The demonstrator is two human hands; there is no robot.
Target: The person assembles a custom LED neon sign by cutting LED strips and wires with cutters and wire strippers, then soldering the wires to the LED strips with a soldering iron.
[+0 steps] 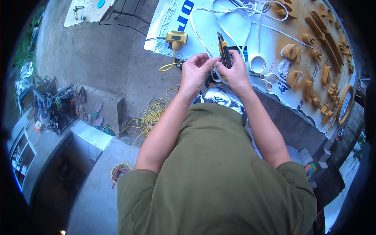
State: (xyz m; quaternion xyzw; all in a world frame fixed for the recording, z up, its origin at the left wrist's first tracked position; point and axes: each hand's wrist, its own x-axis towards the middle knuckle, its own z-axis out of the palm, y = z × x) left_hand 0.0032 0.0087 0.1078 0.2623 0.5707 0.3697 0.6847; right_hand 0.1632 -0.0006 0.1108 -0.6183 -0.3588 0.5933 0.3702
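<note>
My right hand (235, 75) grips a yellow-and-black utility knife (225, 53), its blade pointing away from me. My left hand (196, 73) is closed on a white cable (194, 28) just left of the knife, and the two thumbs nearly meet there. Loops of the cable run out over the printed white sheet on the table (164, 23), and a lower part hangs under my hands. Whether the right fingers also touch the cable is hard to see. Right of my hand lie a roll of white tape (258, 64) and scissors with pale handles (268, 83).
Ochre cut-out letters (293, 79) cover the table's right side. A yellow outlet box (176, 37) sits at the left edge with its cord hanging down. Tangled yellow cord (150, 113) lies on the ground at left, near a concrete step (105, 107) with slippers.
</note>
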